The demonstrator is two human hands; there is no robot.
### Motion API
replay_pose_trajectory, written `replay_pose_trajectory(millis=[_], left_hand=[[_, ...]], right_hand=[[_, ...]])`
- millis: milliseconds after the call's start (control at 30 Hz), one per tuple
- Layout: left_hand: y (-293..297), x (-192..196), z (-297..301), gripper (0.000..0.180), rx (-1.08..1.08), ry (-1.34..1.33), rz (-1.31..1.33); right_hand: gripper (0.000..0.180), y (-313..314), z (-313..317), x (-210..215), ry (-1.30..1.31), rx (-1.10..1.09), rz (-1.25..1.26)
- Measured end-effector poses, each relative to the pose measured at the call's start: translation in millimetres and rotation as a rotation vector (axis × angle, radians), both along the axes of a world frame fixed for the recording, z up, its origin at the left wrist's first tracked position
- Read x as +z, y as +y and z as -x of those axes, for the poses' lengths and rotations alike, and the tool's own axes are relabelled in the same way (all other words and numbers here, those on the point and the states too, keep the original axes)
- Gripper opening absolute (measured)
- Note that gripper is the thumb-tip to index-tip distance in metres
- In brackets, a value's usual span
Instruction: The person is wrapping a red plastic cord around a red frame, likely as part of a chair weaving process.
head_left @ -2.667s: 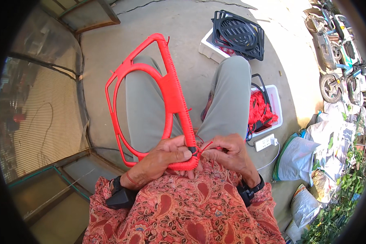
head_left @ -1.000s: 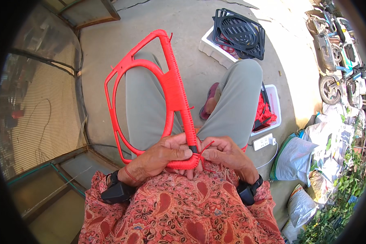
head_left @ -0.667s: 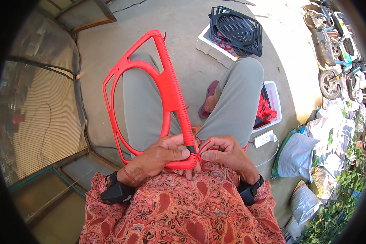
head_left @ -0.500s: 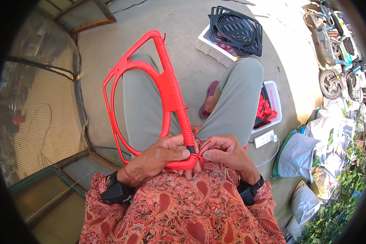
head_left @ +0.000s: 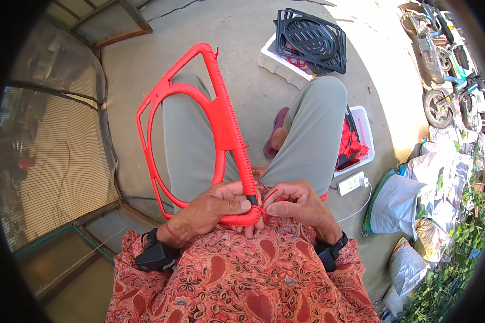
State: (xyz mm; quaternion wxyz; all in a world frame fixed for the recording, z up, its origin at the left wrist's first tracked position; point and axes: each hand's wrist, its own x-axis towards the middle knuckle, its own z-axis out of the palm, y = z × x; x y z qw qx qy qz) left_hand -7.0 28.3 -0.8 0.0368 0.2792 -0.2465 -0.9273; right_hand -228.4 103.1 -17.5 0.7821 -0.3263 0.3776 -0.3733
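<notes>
A frame wrapped in red cord, square outside with a round ring inside, leans over my left thigh. My left hand grips its near corner, thumb on top of the bar. Just above that thumb a short black stretch of the frame shows bare of cord. At the same corner my right hand pinches a thin red cord between thumb and forefinger. The cord meets the wrapped corner between my two hands. Part of it is hidden behind my right fingers.
Black plastic frames lie on a white foam box ahead. Right of my knee stands a white tub with red cord inside. A power strip lies beside it. Filled sacks and parked scooters line the right side.
The red cord has drawn in closer to the corner, and my right fingers have shifted slightly. My left hand keeps its hold on the frame.
</notes>
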Motion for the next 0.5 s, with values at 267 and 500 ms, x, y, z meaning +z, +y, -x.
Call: replay_pose_trajectory(millis=[267,500], left_hand=[[-0.4,-5.3,1.7,0.037,0.033,0.008,0.035],[-2.6,0.7,4.3,0.043,0.016,-0.06,0.044]], right_hand=[[0.014,0.3,2.0,-3.0,0.049,-0.079,-0.036],[0.016,-9.2,3.2,5.7,0.138,-0.181,-0.144]])
